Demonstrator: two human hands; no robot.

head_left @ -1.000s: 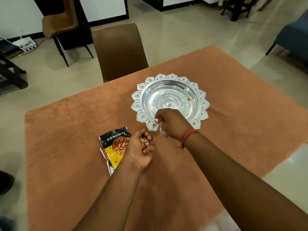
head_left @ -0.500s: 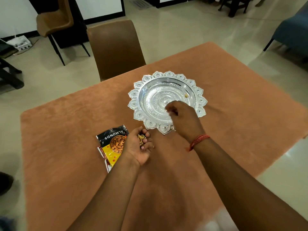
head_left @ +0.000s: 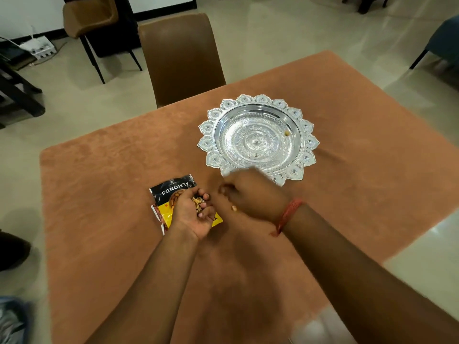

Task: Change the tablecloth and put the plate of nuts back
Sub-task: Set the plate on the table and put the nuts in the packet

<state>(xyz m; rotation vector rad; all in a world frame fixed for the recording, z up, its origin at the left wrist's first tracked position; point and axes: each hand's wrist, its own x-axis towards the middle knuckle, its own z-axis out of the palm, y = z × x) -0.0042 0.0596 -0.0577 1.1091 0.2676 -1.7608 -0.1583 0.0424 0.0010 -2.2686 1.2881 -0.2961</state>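
Blur smears the right hand (head_left: pixel 250 194) in the head view, so its fingers are hard to read; they look curled, and whether that grip holds anything I cannot tell. A red thread (head_left: pixel 288 216) circles its wrist. The left hand (head_left: pixel 192 212) lies palm up, fingers cupped round a small heap of nuts (head_left: pixel 198 201), its grip closed loosely on them. It covers the middle of the almond packet (head_left: pixel 173 197), which lies flat under it on the tablecloth (head_left: pixel 111 194); only the packet's black top and yellow corners show.

Just beyond the right hand stands the silver plate (head_left: pixel 258 140), its near rim partly hidden by the knuckles. One small nut (head_left: pixel 287 132) sits inside near the far right wall.

The cloth covers the whole bench, whose near edge is cut off by the frame. A brown chair (head_left: pixel 181 58) stands against the far edge, beyond the left hand. Bare cloth lies left of the packet and right of the plate.
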